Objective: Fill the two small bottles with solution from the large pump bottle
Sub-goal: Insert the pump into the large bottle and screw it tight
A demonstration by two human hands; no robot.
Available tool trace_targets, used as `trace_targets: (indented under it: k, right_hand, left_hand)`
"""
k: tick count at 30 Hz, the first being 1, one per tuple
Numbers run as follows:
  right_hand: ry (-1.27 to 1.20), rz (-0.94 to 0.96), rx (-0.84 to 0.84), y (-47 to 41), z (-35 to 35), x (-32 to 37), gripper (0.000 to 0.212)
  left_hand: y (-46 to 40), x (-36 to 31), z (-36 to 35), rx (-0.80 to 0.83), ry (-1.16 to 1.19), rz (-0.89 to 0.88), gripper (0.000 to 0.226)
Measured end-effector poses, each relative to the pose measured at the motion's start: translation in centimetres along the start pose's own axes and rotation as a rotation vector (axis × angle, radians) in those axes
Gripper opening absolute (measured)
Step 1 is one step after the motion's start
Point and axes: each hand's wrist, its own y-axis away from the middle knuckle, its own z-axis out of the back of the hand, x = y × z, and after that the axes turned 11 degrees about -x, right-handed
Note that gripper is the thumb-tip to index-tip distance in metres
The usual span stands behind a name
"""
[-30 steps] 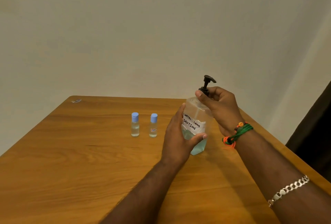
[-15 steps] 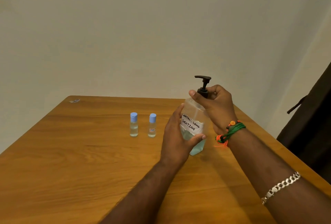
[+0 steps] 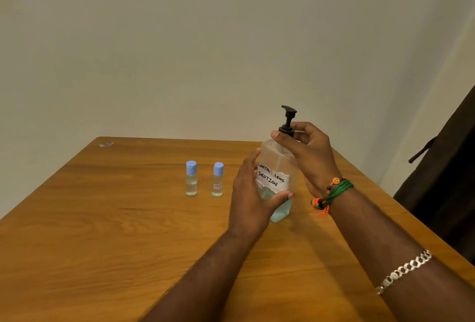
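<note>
So the big clear plastic pump bottle (image 3: pixel 279 167) with the black pump head and a white handwritten "contact lens solution" label is standing upright on the brown wooden table (image 3: pixel 102 231), over toward the right edge, with bluish liquid only in its lower part. The left hand (image 3: pixel 253 198) is wrapped around the body of it, thumb across the front just under the label. The right hand (image 3: pixel 308 152) is pinching the black collar at the neck, right under the pump, with green and orange thread bands on that wrist. The two small clear bottles with light blue caps (image 3: pixel 191 178) (image 3: pixel 217 179) stand side by side, caps on, near the table's middle, left of the big one and not touching it.
</note>
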Motion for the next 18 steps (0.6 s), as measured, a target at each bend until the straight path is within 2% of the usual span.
trace_targets:
  k: [2,4,11,15,18]
  right_hand:
    - [-0.031,-0.034,0.024,0.04,0.24,-0.06,0.023]
    - [-0.017,-0.026,0.025,0.18,0.36,-0.12,0.018]
    - [0.047,0.032,-0.032,0.36,-0.3,-0.22,0.045]
    - [0.021,0.015,0.001,0.45,0.12,-0.22,0.023]
    - [0.056,0.048,-0.031,0.37,0.03,-0.45,0.027]
  left_hand:
    - [-0.06,0.0,0.02,-0.004,0.009,0.0,0.108]
    - [-0.04,-0.01,-0.02,-0.004,0.016,0.005,0.109]
    - [0.03,-0.11,0.0,-0.012,0.018,0.014,0.108]
    - [0.08,-0.04,-0.13,-0.017,0.024,0.008,0.109]
    - [0.09,-0.08,-0.16,-0.027,0.017,0.006,0.109]
